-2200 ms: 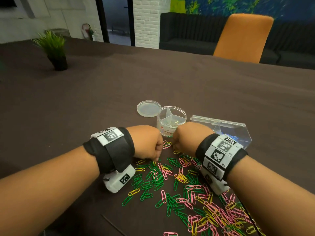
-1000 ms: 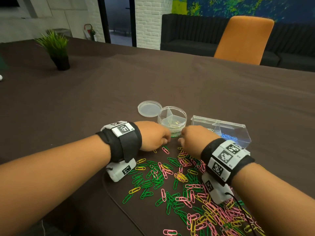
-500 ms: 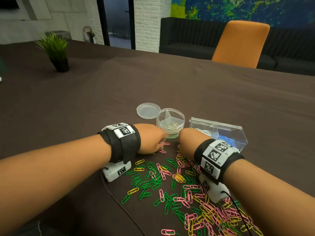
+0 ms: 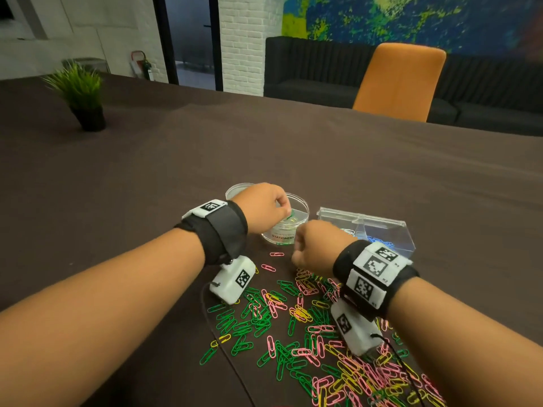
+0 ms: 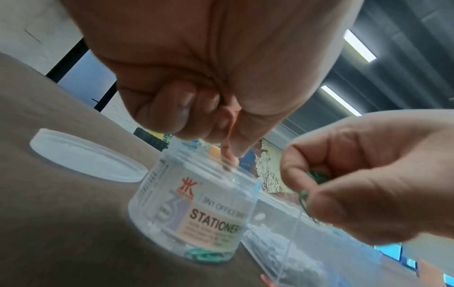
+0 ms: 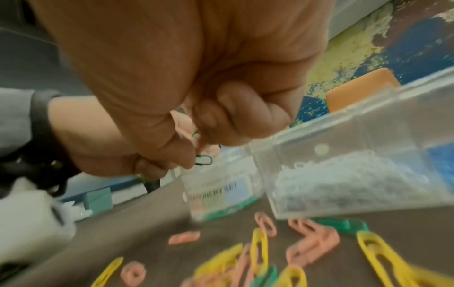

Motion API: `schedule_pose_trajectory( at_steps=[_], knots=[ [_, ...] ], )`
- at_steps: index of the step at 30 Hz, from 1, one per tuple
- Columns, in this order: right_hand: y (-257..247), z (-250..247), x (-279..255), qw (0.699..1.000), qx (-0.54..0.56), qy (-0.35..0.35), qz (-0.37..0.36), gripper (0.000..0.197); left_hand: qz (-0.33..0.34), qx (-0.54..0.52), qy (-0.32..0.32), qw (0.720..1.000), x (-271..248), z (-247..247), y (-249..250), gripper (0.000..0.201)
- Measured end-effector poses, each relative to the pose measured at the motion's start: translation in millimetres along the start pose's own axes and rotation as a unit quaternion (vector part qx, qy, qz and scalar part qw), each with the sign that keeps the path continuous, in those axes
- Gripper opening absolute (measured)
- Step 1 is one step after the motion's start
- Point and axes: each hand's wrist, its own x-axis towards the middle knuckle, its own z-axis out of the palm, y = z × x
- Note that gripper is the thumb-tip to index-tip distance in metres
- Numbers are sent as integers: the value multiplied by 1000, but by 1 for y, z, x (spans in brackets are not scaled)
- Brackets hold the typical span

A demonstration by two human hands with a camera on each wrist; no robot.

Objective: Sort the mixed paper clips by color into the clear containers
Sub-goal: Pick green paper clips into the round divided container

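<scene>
My left hand [image 4: 264,205] pinched a green clip [image 6: 203,160] over the round tub [image 4: 299,214]; right hand [image 4: 318,248], at 4 o'clock, clutched green clips [image 5: 312,186], likely dropping next.

Green, pink, yellow paper clips [image 4: 293,324]; orange chair [image 4: 399,80]

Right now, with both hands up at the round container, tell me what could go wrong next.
1. The left hand pinches a green paper clip over the divided round container; a loose release might land it in the wrong section.
2. The right hand holds green clips with ends sticking out past the fingers; one could slip back into the mixed pile.
3. Both hands crowd the light container, so a knock could tip it.
</scene>
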Motion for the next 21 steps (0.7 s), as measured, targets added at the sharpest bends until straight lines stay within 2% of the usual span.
schedule_pose_trajectory(
  at_steps=[3,7,9,12,14,16,18,21],
  knots=[
    [5,-23,-2,998,34,53,-27,6,4,4,-29,1000,6,-6,4,19],
    [3,-48,18,994,36,92,-44,2,-38,-29,-7,999,11,-16,6,26],
    [-4,-48,32,995,8,90,-52,3,-54,-26,-2,998,12,-19,1,30],
    [-7,-42,44,997,-41,43,-56,19,-73,-39,0,997,7,-26,2,32],
    [-3,-43,44,996,-35,47,-61,26,-57,-24,-12,998,4,-30,0,37],
    [6,-46,37,992,12,98,-75,24,-63,-55,-22,996,6,-34,-2,42],
    [18,-47,24,984,57,149,-84,18,-40,-68,-7,997,10,-31,-3,43],
    [33,-40,-2,985,54,139,-82,17,8,-75,-31,997,18,-23,3,37]
  ],
)
